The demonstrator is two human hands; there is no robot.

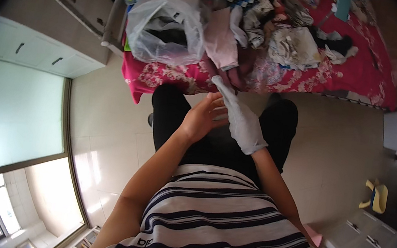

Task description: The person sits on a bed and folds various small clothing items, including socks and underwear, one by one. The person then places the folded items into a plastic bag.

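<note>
A light grey sock point(241, 122) is pulled over my right hand point(246, 129) down to the wrist. Its narrow toe end points up and to the left, toward the bed, and the fingers inside are hidden. Beside it is my left hand point(203, 115), bare, its fingers spread toward the sock; whether they touch it I cannot tell. Both hands are above my lap, just short of the bed's edge. Beyond them on the bed lie a pale pink garment point(223, 37), a white sock point(238, 26) and a maroon cloth point(234, 76).
A clear plastic bag point(166, 30) with dark contents stands on the red floral bedspread point(359, 78). To its right are folded light cloths point(294, 48) and dark and white garments point(335, 44). A phone point(342, 6) is at the back right. White cabinets point(40, 48) line the left.
</note>
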